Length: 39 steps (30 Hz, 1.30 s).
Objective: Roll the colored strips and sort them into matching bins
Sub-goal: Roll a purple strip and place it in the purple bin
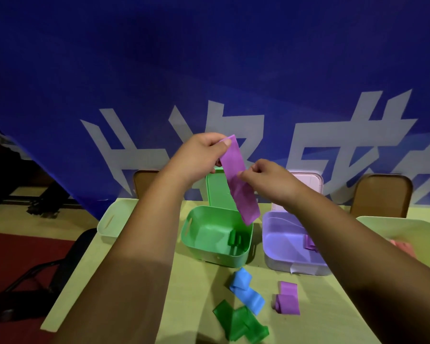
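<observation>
The left hand (204, 155) pinches the top end of a purple strip (241, 192), the right hand (266, 177) pinches its side edge — it hangs unrolled above the green bin (195, 219), beside the purple bin (271, 232). Far behind, big white characters (134, 156) on a blue banner (209, 58) — cut off, not readable.

One view, worn on the head, and it looks forward and down across the desk (196, 294). The camera sits above and behind the arms. Both forearms run in from the bottom edge and meet at mid-frame, where the left hand (201, 155) and right hand (271, 180) pinch the purple strip (233, 165), close to the lens. It's a wide angle. The near desk fills the lower middle, with the green bin (209, 256) and purple bin (283, 244) just beyond. A blue banner (209, 58) fills the whole upper half, facing the camera.
</observation>
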Tool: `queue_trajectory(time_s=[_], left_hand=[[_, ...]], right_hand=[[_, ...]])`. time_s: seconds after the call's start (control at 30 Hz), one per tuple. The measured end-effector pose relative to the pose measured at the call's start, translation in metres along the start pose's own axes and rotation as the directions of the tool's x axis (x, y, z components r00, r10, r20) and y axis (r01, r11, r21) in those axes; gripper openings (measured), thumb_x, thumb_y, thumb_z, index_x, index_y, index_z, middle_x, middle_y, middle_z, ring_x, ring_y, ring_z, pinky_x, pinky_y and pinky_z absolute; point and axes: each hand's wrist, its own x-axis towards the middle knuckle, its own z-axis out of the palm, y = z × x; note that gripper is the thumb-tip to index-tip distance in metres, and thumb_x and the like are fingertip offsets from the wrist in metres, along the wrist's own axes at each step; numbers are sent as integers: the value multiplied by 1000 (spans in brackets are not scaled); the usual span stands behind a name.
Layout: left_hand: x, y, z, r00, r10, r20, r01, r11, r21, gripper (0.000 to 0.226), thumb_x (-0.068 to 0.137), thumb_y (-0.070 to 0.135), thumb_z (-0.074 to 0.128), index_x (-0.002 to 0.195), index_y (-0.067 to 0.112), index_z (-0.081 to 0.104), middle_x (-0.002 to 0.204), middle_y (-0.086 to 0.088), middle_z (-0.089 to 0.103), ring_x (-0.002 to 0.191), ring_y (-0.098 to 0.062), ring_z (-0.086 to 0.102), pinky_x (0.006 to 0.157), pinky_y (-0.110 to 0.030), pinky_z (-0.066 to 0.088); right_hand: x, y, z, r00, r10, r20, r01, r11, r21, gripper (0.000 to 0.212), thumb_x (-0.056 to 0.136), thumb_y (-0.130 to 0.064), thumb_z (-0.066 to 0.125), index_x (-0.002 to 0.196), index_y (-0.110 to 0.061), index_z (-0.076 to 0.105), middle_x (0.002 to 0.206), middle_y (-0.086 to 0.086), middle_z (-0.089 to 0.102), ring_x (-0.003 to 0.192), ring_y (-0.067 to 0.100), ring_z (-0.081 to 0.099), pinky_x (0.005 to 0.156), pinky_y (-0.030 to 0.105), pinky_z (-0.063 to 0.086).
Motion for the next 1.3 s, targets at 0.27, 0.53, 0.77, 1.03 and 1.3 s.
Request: queue_trajectory(time_s=[0.27, 0.53, 0.77, 1.03, 1.3], left_hand=[[-4, 9, -5, 999, 53, 9, -54, 994, 91, 22, 110, 44, 57, 108, 34, 77, 98, -4, 77, 99, -31, 74, 94, -55, 61], [-4, 14, -14, 989, 141, -48, -136, 985, 105, 18, 111, 31, 61, 118, 31, 77, 96, 18, 72, 78, 15, 61, 65, -12, 44], [-6, 11, -15, 976, 160, -150, -152, 986, 63, 13, 106, 31, 68, 115, 30, 79, 99, 17, 73, 84, 10, 64, 68, -11, 45], [-11, 12, -14, 970, 153, -188, -152, 988, 21, 12, 106, 31, 69, 111, 34, 79, 96, 17, 75, 81, 10, 64, 72, -20, 50], [-13, 12, -12, 968, 129, -217, -143, 988, -52, 12, 106, 35, 68, 114, 34, 77, 97, 11, 76, 89, -9, 74, 79, -35, 67]], right_hand=[[-1, -16, -11, 987, -145, -72, 156, 972, 173, 38, 99, -37, 74, 134, -25, 63, 120, -9, 68, 106, 3, 65, 81, 23, 51], [4, -26, -8, 970, -224, -91, 241, 931, 275, 9, 102, -32, 71, 105, -27, 78, 98, -8, 80, 97, 14, 75, 92, 41, 60], [3, -28, -6, 974, -210, -83, 225, 929, 292, 17, 104, -33, 69, 97, -22, 80, 88, 2, 78, 84, 21, 74, 87, 50, 65], [-4, -32, -8, 974, -224, -27, 219, 911, 350, 20, 107, -33, 64, 104, -19, 77, 91, 7, 78, 83, 21, 74, 81, 40, 66], [-3, -36, -6, 976, -200, -86, 218, 913, 345, 23, 107, -33, 63, 99, -19, 78, 91, 12, 76, 81, 22, 72, 77, 44, 67]])
